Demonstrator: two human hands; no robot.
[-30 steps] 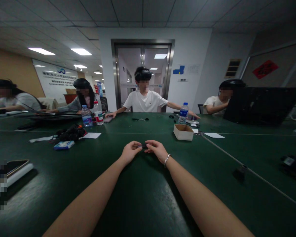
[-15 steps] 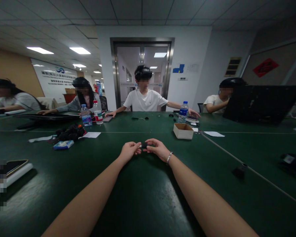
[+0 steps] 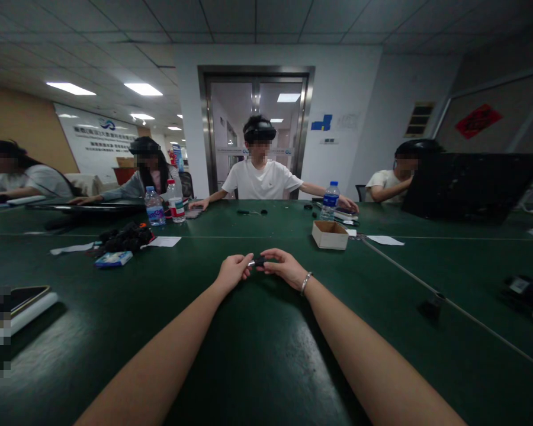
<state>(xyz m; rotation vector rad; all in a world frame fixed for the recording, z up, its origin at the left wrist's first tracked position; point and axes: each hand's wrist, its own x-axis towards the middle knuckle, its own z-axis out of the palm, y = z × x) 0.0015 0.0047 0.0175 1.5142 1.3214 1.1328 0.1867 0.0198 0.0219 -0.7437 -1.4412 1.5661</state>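
Between my hands, just above the green table [image 3: 266, 331], is a small black-and-silver piece [image 3: 260, 261], too small to tell its kind. My left hand [image 3: 233, 273] pinches its silver end between thumb and fingers. The fingers of my right hand [image 3: 285, 270] are curled round the black end, thumb below and forefinger above. Parts of the piece are hidden by the fingertips. On my right wrist is a silver bracelet [image 3: 306, 283]. Ahead and to the right of my hands stands an open cardboard box [image 3: 331, 238].
A water bottle [image 3: 330, 202] stands behind the box. Two more bottles [image 3: 154, 207], a heap of black gear [image 3: 124, 238] and a blue packet [image 3: 114, 259] are to the left. A phone [image 3: 24, 302] lies near left. A person [image 3: 261, 180] sits opposite; others sit at both sides.
More of the silver part now shows between my hands, and the piece looks slightly tilted. Both hands have stayed nearly in place.
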